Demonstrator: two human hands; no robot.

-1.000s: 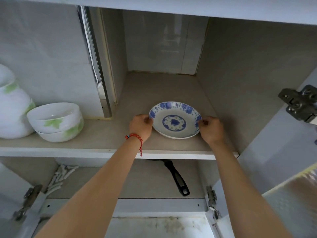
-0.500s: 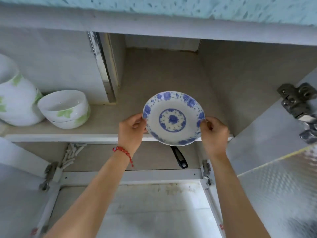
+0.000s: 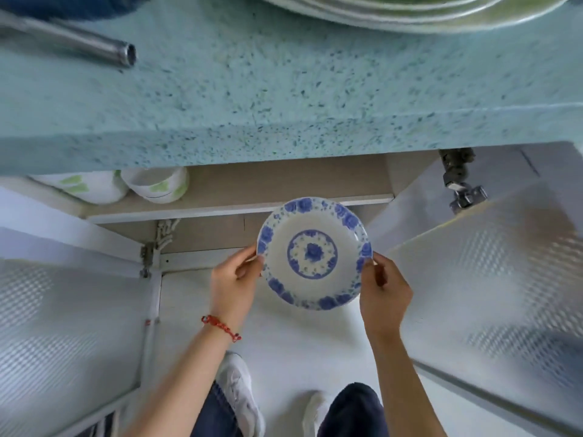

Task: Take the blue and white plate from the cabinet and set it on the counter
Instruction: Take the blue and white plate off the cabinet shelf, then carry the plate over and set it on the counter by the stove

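Observation:
The blue and white plate (image 3: 314, 253) is out of the cabinet, held in the air in front of the shelf edge and below the counter. My left hand (image 3: 234, 282) grips its left rim and my right hand (image 3: 383, 293) grips its right rim. The plate faces up at me, with a blue flower ring around the rim and a blue medallion in the middle. The speckled blue-green counter (image 3: 284, 89) fills the upper half of the view, above the plate.
A stack of green-rimmed plates (image 3: 410, 11) sits on the counter at top right, a metal tube (image 3: 79, 42) at top left. White bowls with green leaves (image 3: 156, 187) stand on the cabinet shelf. Open cabinet doors (image 3: 492, 279) flank both sides. My feet are on the white floor below.
Both hands have lifted the plate off the shelf and pulled it out of the cabinet toward me. The view has tilted so the counter top now shows above.

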